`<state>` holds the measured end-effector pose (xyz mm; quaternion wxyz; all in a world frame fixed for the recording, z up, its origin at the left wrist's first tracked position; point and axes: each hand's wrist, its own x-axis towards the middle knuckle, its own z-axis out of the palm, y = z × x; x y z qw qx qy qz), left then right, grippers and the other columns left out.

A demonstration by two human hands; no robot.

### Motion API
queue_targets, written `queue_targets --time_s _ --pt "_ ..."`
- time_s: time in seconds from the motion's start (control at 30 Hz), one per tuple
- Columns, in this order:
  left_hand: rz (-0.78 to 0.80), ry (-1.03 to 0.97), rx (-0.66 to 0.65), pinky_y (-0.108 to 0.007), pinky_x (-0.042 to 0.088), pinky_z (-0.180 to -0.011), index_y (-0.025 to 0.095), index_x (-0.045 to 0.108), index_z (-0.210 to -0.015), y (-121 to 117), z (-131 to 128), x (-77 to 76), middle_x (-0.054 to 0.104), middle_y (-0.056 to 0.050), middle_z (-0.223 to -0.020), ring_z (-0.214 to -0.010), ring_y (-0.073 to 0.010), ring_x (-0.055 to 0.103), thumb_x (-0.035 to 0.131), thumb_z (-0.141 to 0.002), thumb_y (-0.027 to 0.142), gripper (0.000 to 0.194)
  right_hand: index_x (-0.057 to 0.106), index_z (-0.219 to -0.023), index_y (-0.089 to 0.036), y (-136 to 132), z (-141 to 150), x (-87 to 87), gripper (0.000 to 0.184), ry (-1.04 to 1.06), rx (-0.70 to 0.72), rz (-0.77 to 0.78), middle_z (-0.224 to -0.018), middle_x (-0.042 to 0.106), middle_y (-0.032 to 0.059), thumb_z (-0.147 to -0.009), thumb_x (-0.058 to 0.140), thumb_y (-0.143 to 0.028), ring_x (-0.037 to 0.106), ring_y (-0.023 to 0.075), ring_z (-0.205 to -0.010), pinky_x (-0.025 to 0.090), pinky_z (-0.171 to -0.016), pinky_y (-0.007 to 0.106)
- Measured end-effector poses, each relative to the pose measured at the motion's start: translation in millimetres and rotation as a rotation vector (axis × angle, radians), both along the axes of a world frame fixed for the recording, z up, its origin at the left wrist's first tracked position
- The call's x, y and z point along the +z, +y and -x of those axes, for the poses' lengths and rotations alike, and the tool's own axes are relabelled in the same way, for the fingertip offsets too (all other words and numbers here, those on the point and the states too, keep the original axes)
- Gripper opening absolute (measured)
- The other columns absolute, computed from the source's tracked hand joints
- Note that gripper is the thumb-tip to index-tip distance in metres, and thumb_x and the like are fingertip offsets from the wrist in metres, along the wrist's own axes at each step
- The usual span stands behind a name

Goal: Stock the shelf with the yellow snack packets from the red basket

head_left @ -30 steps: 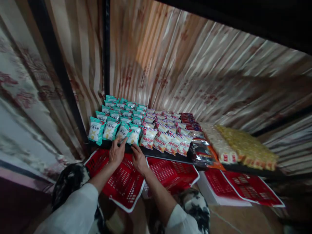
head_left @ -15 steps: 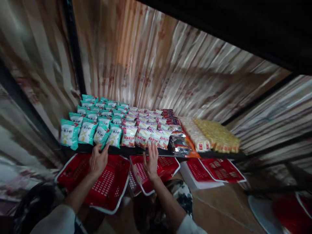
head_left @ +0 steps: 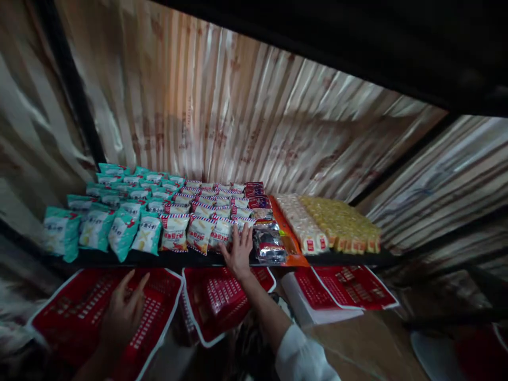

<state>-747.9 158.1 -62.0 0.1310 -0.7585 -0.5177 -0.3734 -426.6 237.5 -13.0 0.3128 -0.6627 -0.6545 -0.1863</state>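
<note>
Rows of snack bags stand on a dark shelf (head_left: pixel 226 259). At the left are teal bags (head_left: pixel 95 226); beside them come white bags with red print and striped edges (head_left: pixel 199 233). My right hand (head_left: pixel 239 251) reaches to the front row, fingers spread against the rightmost white bags and partly covering them. Just right of it lie dark silvery packets (head_left: pixel 270 243). My left hand (head_left: pixel 124 307) hovers over a red basket (head_left: pixel 166 296) below the shelf, fingers apart and holding nothing.
Orange packaging (head_left: pixel 291 241), pale packets (head_left: pixel 301 219) and yellow packets (head_left: pixel 341 222) fill the shelf's right side. More red baskets (head_left: pixel 222 304) sit underneath, one on a white box (head_left: pixel 309 304). A dark upper shelf (head_left: pixel 337 47) overhangs; wrapped sheeting (head_left: pixel 238 116) forms the back.
My left hand has dropped from the teal bags to over the basket. My right hand has moved up onto the white bags' right end. The view has shifted right.
</note>
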Motion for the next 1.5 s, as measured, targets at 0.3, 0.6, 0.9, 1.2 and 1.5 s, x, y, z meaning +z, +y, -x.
queue_targets --time_s 0.3,0.6,0.9,1.2,1.5 --pt "0.004 0.046 -0.082 -0.049 0.042 -0.097 0.027 0.045 -0.130 12 -89 29.8 0.020 -0.012 -0.148 -0.133 -0.0336 0.027 0.048 -0.083 0.016 0.048 0.030 -0.140 -0.020 12 -8 -2.1 0.065 0.141 0.080 -0.015 -0.151 0.014 0.0154 -0.085 0.047 -0.047 0.007 0.0361 -0.137 0.024 -0.102 0.058" --pt "0.113 0.127 -0.116 -0.050 0.035 -0.104 0.016 0.047 -0.129 56 -161 39.4 0.026 -0.013 -0.147 -0.137 -0.0324 0.017 0.044 -0.084 0.014 0.045 0.028 -0.142 -0.017 14 -19 -3.6 0.067 0.163 0.153 0.062 -0.150 0.015 0.0179 -0.086 0.045 -0.049 0.005 0.0340 -0.138 0.021 -0.104 0.057" --pt "0.080 0.079 -0.059 -0.052 0.033 -0.105 0.019 0.040 -0.133 40 -175 34.3 0.012 -0.011 -0.152 -0.138 -0.0325 0.014 0.044 -0.083 0.012 0.051 0.025 -0.143 -0.016 8 -14 10.2 0.072 0.219 0.256 0.062 -0.150 0.016 0.0179 -0.083 0.048 -0.050 0.001 0.0361 -0.138 0.016 -0.103 0.063" --pt "0.045 -0.022 0.023 -0.050 0.038 -0.103 0.019 0.044 -0.130 -1 -216 23.4 0.021 -0.013 -0.149 -0.135 -0.0313 0.023 0.043 -0.082 0.010 0.048 0.023 -0.143 -0.017 -17 -23 27.3 0.058 0.279 0.423 0.063 -0.151 0.013 0.0147 -0.090 0.039 -0.035 -0.001 0.0318 -0.139 0.015 -0.104 0.062" --pt "0.132 -0.133 0.085 -0.037 0.048 -0.095 0.014 0.055 -0.115 -33 -270 42.9 0.040 -0.014 -0.138 -0.123 -0.0225 0.046 0.037 -0.087 0.014 0.034 0.035 -0.135 -0.012 -37 -57 51.0 0.047 0.369 0.625 0.022 -0.150 0.014 0.0148 -0.090 0.035 -0.024 0.003 0.0261 -0.140 0.024 -0.108 0.053"
